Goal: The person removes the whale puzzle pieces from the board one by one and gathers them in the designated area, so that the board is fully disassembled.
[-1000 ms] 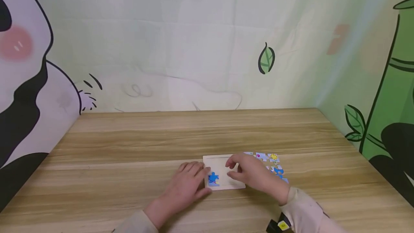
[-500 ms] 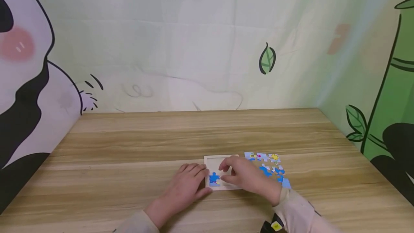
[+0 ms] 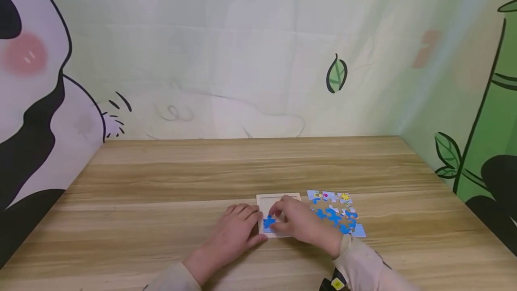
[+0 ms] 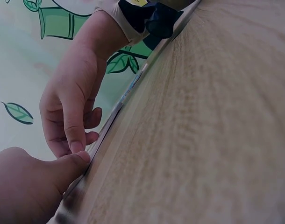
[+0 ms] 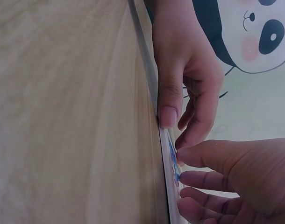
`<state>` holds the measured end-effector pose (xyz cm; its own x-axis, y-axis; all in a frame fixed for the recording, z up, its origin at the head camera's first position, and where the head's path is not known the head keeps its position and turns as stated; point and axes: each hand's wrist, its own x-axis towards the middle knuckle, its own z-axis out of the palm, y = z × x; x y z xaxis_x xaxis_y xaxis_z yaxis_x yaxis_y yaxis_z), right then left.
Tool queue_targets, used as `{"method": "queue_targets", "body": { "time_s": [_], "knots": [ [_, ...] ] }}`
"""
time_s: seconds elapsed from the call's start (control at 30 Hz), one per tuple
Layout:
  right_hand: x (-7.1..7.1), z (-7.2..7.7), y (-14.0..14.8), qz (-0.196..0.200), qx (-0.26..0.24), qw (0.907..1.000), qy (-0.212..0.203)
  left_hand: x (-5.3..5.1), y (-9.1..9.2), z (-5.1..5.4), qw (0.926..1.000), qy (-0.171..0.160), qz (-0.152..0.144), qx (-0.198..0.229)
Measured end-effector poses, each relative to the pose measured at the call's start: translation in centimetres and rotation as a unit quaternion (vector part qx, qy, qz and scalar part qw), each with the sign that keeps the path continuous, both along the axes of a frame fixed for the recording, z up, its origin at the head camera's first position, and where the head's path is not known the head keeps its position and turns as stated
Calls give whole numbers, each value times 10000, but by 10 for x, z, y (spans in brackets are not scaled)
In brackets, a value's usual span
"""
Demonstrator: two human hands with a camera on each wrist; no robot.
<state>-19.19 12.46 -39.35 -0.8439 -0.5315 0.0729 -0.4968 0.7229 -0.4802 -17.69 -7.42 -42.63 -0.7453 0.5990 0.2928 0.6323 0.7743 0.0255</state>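
A shallow light-coloured puzzle tray point(image 3: 278, 195) lies on the table, with a blue jigsaw piece point(image 3: 267, 223) in its near left corner. My left hand point(image 3: 230, 230) holds the tray's left side, thumb by the near corner and forefinger on the rim. Over the tray, my right hand point(image 3: 303, 223) has its thumb and forefinger at the blue piece and appears to pinch it. From the right wrist view, a blue edge shows in the tray between that thumb point(image 5: 201, 155) and forefinger point(image 5: 201, 179). Part of the tray is hidden beneath the right hand.
Several loose jigsaw pieces point(image 3: 333, 214), blue and pale with small pictures, lie just right of the tray. The wood-grain table point(image 3: 181, 169) runs back to a printed wall cloth point(image 3: 226, 57). A black wrist device point(image 3: 335, 281) sits under the right sleeve.
My right hand has moved left across the tray to the blue piece, uncovering more of the loose pieces on the right. My left hand stays at the tray's edge.
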Motion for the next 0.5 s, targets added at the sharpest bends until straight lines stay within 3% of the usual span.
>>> {"method": "queue_targets", "body": {
  "time_s": [0.27,0.5],
  "knots": [
    [0,-2,-2,-57,-18,10000,70,-1,0,-2,10000,-21,-32,60],
    [-2,-3,-4,-215,-166,9996,-125,0,0,-2,9998,101,-63,133]
  ]
}}
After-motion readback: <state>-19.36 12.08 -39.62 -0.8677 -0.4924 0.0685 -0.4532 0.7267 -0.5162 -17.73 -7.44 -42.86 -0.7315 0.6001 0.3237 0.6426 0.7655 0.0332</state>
